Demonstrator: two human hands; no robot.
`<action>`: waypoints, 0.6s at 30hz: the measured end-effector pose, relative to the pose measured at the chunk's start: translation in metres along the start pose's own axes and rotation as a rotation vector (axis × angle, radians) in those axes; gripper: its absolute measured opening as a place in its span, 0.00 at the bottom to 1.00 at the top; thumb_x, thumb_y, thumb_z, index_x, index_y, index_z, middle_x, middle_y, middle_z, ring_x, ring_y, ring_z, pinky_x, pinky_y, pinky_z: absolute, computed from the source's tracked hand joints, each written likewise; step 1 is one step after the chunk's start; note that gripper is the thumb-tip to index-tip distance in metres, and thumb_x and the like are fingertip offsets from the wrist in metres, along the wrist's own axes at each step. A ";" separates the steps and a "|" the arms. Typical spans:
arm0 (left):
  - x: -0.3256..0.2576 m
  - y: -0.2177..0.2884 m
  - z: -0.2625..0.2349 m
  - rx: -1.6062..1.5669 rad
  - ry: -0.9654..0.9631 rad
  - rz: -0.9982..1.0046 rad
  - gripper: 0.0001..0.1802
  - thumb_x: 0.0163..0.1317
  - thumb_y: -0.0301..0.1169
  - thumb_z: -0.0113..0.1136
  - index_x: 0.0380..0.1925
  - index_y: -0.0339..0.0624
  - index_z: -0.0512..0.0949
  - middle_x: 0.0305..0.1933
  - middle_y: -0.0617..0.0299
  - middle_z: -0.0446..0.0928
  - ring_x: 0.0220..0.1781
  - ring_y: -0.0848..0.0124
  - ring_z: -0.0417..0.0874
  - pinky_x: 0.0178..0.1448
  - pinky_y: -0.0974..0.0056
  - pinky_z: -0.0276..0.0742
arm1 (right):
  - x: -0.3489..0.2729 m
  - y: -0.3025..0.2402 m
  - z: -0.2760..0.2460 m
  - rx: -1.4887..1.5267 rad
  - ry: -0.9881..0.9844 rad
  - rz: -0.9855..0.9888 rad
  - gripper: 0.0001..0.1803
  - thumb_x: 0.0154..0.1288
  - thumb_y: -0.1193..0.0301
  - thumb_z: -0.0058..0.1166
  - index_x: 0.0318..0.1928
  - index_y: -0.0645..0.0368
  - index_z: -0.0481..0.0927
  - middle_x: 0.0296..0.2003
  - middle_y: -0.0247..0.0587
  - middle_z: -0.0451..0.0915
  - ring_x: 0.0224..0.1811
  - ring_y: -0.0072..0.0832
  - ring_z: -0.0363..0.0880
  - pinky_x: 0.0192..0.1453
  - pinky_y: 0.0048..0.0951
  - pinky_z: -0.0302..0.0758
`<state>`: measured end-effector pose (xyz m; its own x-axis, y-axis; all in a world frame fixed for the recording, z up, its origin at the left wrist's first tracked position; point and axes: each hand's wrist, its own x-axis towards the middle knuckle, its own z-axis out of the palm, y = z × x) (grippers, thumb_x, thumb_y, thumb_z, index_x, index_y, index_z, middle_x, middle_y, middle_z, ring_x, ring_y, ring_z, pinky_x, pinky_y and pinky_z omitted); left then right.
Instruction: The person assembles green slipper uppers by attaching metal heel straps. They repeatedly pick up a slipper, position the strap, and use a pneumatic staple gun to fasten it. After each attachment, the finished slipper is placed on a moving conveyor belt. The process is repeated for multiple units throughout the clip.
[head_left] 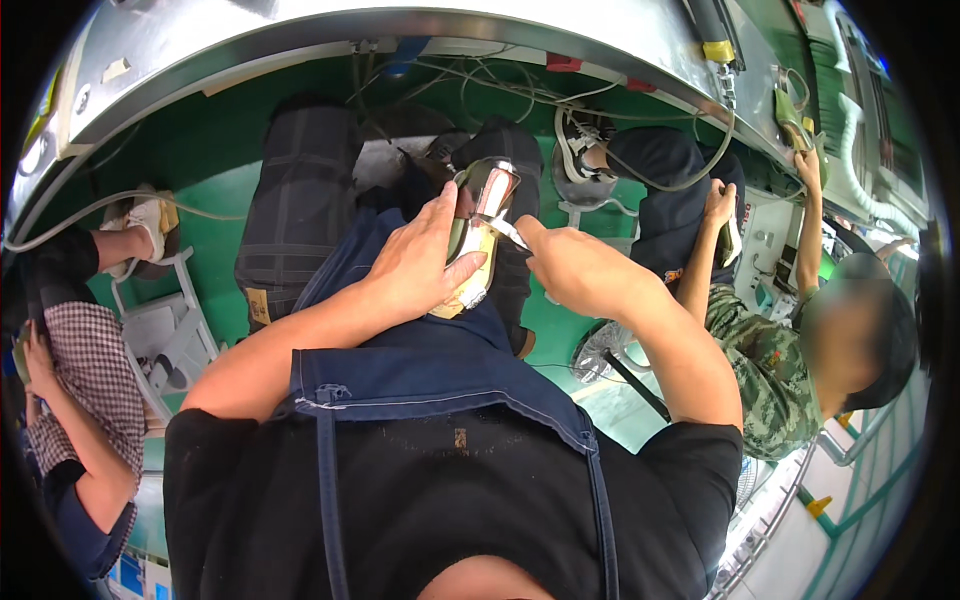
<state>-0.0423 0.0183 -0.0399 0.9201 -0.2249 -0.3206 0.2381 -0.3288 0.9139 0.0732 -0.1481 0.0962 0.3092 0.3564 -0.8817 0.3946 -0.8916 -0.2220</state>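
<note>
In the head view, the left hand (420,255) clasps a shoe-shaped piece (480,250), fingers laid straight along its left side, thumb pressed across its near end. It's a long, rounded form, held over the lap: glossy and reflective at the far tip, smooth olive down the flank by those fingers, pale yellow and rougher-looking toward the thumb. In from the right comes the right hand (565,260), curled into a fist around a slim metal tool (510,233), its bright, narrow end meeting the piece just beyond the left thumb; the handle is hidden in the grip. Below both hands, thick navy cloth, an apron (430,375) with pale stitching along its hem; left of the left hand, dark checked trousers (300,190), soft and creased. Beyond the fingertips, thin cables (480,78) loop beneath a curved-looking sheet-metal bench (230,45). Well to the right of the right hand sits a co-worker in mottled camouflage (760,375); far left, past a slatted white stool (185,335), small-checked fabric (100,340) covers another person.
</note>
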 end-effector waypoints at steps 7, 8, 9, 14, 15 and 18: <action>-0.001 -0.008 0.001 0.030 0.004 0.048 0.47 0.70 0.47 0.63 0.75 0.21 0.57 0.76 0.35 0.64 0.72 0.40 0.73 0.74 0.50 0.70 | 0.004 0.018 0.003 -0.148 0.054 -0.152 0.13 0.67 0.80 0.51 0.50 0.68 0.68 0.29 0.62 0.82 0.38 0.60 0.84 0.41 0.55 0.77; -0.001 -0.008 0.001 0.024 0.004 0.048 0.47 0.70 0.46 0.63 0.75 0.21 0.57 0.76 0.36 0.64 0.72 0.40 0.73 0.74 0.51 0.70 | 0.004 0.018 0.003 -0.159 0.066 -0.174 0.13 0.65 0.82 0.51 0.50 0.69 0.69 0.28 0.61 0.82 0.37 0.60 0.84 0.41 0.55 0.78; -0.002 -0.009 0.000 0.018 0.003 0.049 0.47 0.70 0.46 0.63 0.75 0.21 0.57 0.76 0.36 0.65 0.72 0.40 0.73 0.74 0.51 0.70 | 0.004 0.019 0.004 -0.163 0.072 -0.187 0.13 0.65 0.82 0.52 0.50 0.69 0.69 0.28 0.61 0.82 0.36 0.60 0.84 0.40 0.55 0.78; -0.006 -0.010 -0.001 0.006 0.006 0.057 0.47 0.70 0.46 0.64 0.75 0.22 0.57 0.75 0.37 0.65 0.72 0.41 0.74 0.74 0.51 0.70 | 0.003 0.022 0.006 -0.179 0.075 -0.239 0.13 0.65 0.81 0.52 0.50 0.68 0.69 0.27 0.60 0.81 0.35 0.59 0.84 0.39 0.54 0.77; -0.007 -0.010 -0.002 0.002 0.009 0.055 0.47 0.69 0.45 0.64 0.75 0.22 0.57 0.75 0.37 0.65 0.72 0.41 0.74 0.74 0.52 0.70 | 0.002 0.020 0.006 -0.181 0.069 -0.230 0.13 0.65 0.81 0.52 0.50 0.68 0.69 0.27 0.60 0.81 0.35 0.59 0.84 0.39 0.54 0.77; -0.009 -0.010 -0.003 -0.006 0.009 0.054 0.47 0.69 0.45 0.65 0.76 0.23 0.57 0.75 0.37 0.65 0.72 0.41 0.74 0.75 0.52 0.70 | 0.001 0.015 0.005 -0.193 0.049 -0.212 0.14 0.65 0.82 0.52 0.50 0.69 0.69 0.27 0.59 0.81 0.35 0.59 0.84 0.39 0.54 0.77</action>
<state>-0.0519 0.0260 -0.0452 0.9345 -0.2340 -0.2682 0.1893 -0.3111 0.9313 0.0748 -0.1627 0.0899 0.2417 0.5468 -0.8016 0.6110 -0.7276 -0.3120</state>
